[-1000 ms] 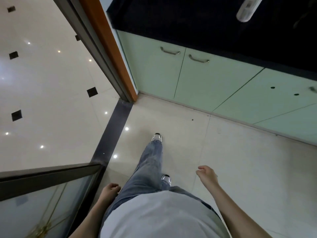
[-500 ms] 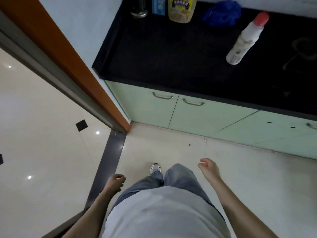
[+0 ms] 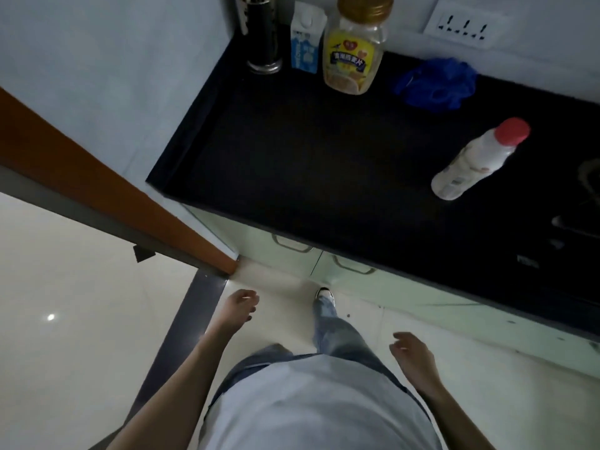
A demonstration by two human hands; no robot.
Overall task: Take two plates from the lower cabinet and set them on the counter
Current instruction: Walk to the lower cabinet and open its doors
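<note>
The left hand and right hand hang loosely curled and empty above the floor, with the closed lower cabinet at twelve o'clock beneath the black counter, its plates hidden from view.

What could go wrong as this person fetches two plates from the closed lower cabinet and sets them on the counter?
1. The white bottle stands alone in the open part of the counter; a plate could knock it over.
2. The cabinet doors open towards the forward foot, so a door might catch it.
</note>
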